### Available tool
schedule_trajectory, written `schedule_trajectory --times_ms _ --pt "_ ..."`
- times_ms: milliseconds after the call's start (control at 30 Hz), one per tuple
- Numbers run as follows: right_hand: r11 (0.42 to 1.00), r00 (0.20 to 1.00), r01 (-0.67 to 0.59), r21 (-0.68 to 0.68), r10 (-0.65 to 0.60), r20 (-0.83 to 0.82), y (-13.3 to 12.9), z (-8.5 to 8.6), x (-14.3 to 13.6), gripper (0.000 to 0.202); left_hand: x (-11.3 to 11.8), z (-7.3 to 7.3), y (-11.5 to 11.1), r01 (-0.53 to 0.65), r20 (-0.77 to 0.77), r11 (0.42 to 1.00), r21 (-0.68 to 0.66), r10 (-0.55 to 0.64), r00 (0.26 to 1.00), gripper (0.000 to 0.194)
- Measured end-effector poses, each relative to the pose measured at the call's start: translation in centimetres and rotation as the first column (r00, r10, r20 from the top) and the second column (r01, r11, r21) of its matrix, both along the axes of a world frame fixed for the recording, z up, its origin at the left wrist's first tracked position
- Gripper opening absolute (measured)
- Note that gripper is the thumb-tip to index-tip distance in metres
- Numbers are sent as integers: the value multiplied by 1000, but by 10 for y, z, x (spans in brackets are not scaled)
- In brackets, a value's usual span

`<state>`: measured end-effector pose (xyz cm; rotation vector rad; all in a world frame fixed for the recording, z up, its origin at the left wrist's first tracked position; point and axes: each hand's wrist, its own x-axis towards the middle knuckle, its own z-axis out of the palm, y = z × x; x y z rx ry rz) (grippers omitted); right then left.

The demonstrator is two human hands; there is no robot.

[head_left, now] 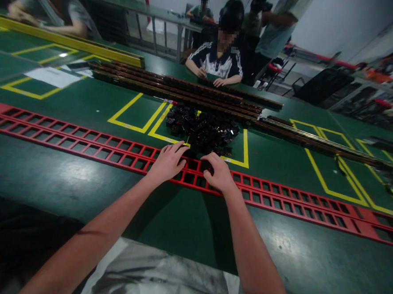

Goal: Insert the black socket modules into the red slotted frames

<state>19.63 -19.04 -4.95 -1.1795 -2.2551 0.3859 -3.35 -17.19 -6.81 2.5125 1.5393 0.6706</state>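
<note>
A long red slotted frame (132, 154) lies across the green table in front of me. Just beyond its middle is a heap of small black parts (206, 130). My left hand (169, 161) rests at the frame's far edge beside the heap, fingers apart, with nothing visible in it. My right hand (217, 171) is curled over the frame a little further right, thumb and fingers around a black part (207, 166).
Long dark rails (186, 93) lie behind the heap. Papers (54, 76) and a yellow beam (72, 44) are at the left. Yellow tape marks the green table (276, 152). A person (218, 62) sits across it; others are further back.
</note>
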Motion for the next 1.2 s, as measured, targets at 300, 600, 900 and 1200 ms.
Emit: schedule_trajectory --times_ms 300,600,900,1200 --pt "1000 1000 14 -20 -14 -13 1 -1 0 39 0 0 -1 4 -10 1000 -3 -4 1000 46" --pt "999 999 11 31 -13 40 2 -4 -1 37 0 1 -1 12 -4 1000 -12 -12 1000 43" --pt "999 988 29 38 -34 151 1 -2 -4 34 -1 -1 0 21 1 1000 0 -21 1000 41" --pt "999 990 29 33 -33 136 2 -1 -3 32 0 1 0 17 -1 1000 -6 -17 1000 44"
